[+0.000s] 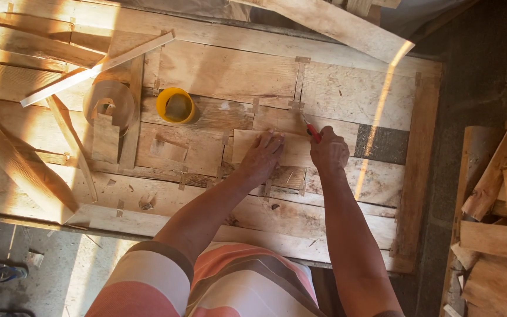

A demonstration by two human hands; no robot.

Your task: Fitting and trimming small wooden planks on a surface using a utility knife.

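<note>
Veneer sheet (265, 148), a thin pale rectangle of wood, lay flat at the middle of the surface (347, 88), pressed down under the left hand (262, 157), whose fingers were spread open and flat on it, gripping nothing. The right hand (328, 151) sat just to the right of it, closed around a red-handled knife (311, 130) whose blade pointed away toward the far edge of the sheet. Judged from its look, the sheet would be very light, slightly flexible and brittle along the grain, so it would be safest pinned flat under the palm or lifted by two opposite edges rather than by a corner. Small strips of tape (296, 105) bridged the joints of neighbouring pieces around it. Farther left stood a yellow cup (175, 105) and a roll of veneer strip (110, 104), with loose wooden slats (95, 69) lying across the far left. Stacked offcuts (500, 223) lay on the right, off the surface
</note>
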